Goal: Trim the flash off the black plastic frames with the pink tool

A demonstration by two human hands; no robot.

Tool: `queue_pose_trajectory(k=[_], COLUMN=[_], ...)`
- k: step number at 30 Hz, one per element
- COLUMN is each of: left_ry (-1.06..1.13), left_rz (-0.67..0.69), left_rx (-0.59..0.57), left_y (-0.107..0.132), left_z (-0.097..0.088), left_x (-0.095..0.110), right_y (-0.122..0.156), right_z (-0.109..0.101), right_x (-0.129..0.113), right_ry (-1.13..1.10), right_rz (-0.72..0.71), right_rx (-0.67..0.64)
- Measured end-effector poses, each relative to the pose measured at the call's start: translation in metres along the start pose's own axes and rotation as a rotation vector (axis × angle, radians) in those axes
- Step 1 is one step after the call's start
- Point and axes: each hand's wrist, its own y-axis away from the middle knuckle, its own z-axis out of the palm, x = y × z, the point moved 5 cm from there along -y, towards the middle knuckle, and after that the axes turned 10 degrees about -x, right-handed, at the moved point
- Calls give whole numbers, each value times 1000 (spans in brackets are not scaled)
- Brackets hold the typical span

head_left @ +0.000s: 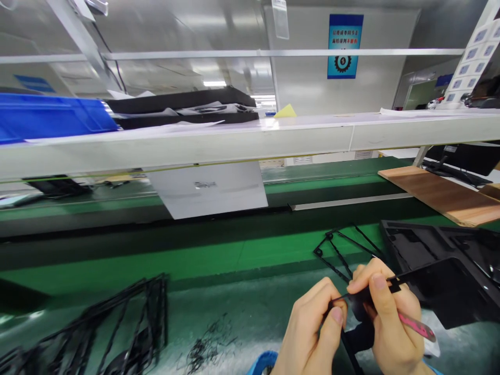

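My left hand is closed on the edge of a thin black plastic frame, thumb on the near side. Close beside it, my right hand is closed around a slim tool with a pink handle. The handle sticks out to the right below the fingers; the working end is hidden, so its kind does not show. The right thumb and forefinger also press at the frame's edge. Just beyond the hands, several thin black frames lie on the green bench. A black tray-like part sits to the right.
Black frames are piled at the left. Thin black scraps lie on the bench. A white shelf crosses above, carrying a blue bin; a white sheet hangs under it. A wooden board lies at the right.
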Motion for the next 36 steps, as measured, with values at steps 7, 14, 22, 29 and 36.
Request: queue_pose_trajectory(k=[7,14,22,29,36], left_ry=[-19,-5,90,179,343], left_rz=[60,52,64,-27,-125], left_rx=[69,76,69,-19,-35], left_y=[2,2,2,2,2], left_z=[4,2,1,-3,-5], left_x=[9,3,-6,-13,-8], right_y=[-2,-3,8,9,12], right_z=[6,5,-3,4,10], right_x=[3,1,2,1,0], right_ry=[-166,-142,0,-37,-67], right_rz=[100,112,43,71,102], right_rx=[41,24,37,6,-18])
